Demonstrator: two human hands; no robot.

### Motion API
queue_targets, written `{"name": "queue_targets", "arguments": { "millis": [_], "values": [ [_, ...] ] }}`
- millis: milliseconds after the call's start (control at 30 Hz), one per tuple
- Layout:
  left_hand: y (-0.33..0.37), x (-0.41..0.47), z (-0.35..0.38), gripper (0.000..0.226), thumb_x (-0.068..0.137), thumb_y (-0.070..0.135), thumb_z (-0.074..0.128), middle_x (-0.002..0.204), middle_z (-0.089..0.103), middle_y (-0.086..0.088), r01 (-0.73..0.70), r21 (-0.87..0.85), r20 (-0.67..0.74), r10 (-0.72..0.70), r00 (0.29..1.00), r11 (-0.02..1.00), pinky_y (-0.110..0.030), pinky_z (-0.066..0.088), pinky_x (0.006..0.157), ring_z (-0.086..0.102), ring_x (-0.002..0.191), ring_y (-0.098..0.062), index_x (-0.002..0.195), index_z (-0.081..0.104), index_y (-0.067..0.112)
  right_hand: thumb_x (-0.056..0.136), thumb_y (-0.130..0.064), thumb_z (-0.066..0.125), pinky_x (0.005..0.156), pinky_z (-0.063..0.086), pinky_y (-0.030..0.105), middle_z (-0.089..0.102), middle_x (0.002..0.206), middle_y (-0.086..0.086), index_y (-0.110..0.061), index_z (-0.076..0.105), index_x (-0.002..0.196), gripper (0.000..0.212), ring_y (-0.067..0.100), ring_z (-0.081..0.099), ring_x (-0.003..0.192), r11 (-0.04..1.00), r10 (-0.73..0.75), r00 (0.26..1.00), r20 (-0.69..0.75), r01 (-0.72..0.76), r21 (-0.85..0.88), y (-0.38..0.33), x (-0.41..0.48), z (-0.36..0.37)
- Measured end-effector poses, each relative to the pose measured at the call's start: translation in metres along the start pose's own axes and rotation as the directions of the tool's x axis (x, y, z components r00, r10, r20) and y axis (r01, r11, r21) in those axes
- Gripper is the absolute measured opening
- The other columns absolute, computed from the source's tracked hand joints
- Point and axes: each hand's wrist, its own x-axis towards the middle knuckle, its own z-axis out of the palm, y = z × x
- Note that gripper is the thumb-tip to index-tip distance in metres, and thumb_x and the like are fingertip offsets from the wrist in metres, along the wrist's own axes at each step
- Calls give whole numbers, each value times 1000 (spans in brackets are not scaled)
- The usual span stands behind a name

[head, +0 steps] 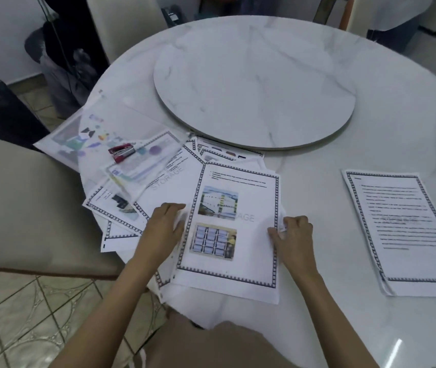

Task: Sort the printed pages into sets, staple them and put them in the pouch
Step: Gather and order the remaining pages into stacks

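Head view looks down on both forearms, which reach up from the bottom of the frame to the middle. The left hand point(163, 227) lies knuckles-up, its fingers bent over the left edge of the picture page point(234, 258) and gripping it there; its thumb is hidden. The right hand point(295, 235) has curled fingers and pinches the same page's right edge, where the paper lifts slightly. This page bears two photos inside a patterned border and tops a small pile at the near edge of the worktop point(317, 322).

Just left of the left hand, loose pages point(163, 179) fan out, overlapping one another and reaching past the worktop's rim. Above them, towards the upper left, lies the clear pouch point(121, 112), with a red stapler point(121, 153) resting on it. At the right of the frame, well apart from the hands, a separate set of text pages point(408, 229) lies flat. A round marble turntable point(254, 83) sits at the worktop's centre.
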Motion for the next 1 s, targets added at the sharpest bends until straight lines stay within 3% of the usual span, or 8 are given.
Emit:
{"name": "queue_targets", "arguments": {
  "millis": [167, 367, 600, 767, 1000],
  "values": [
    [-29, 8, -14, 40, 92, 10, 52, 130, 50, -13, -23, 50, 34, 21, 999, 998, -32, 35, 100, 45, 120, -29, 131, 49, 5, 84, -35, 64, 94, 37, 41, 43, 122, 20, 3, 49, 123, 57, 35, 38, 116, 991, 92, 995, -37, -95, -93, -22, -2, 9],
    [-55, 17, -26, 43, 88, 6, 55, 132, 49, -17, -4, 61, 28, 3, 1000, 998, -40, 35, 104, 45, 121, -33, 130, 49, 2, 83, -34, 65, 92, 38, 40, 42, 122, 20, 3, 48, 122, 57, 35, 38, 115, 981, 133, 989, -58, -139, -136, -35, -1, 18],
    [-70, 24, -34, 46, 89, 9, 54, 140, 42, -16, 15, 66, 51, -18, 999, 998, -40, 32, 108, 39, 129, -32, 134, 45, 2, 83, -26, 66, 93, 37, 41, 40, 123, 21, 3, 48, 121, 52, 35, 36, 117, 984, 163, 984, -68, -168, -67, -40, -1, 22],
    [-77, 29, -39, 47, 90, 10, 54, 143, 39, -17, 48, 57, 49, -51, 998, 997, -42, 36, 105, 45, 122, -35, 135, 43, 2, 81, -20, 69, 96, 35, 44, 40, 124, 23, 5, 47, 123, 54, 37, 35, 119, 983, 185, 980, -79, -186, -7, -39, 0, 23],
    [-74, 33, -40, 48, 91, 11, 53, 144, 37, -16, 96, -31, 43, -95, 995, 995, -37, 26, 110, 30, 133, -32, 137, 41, 3, 79, -18, 71, 91, 34, 40, 39, 123, 27, 8, 47, 121, 55, 37, 34, 116, 964, 267, 957, -115, -266, 26, -42, 7, 27]
  ]
}}
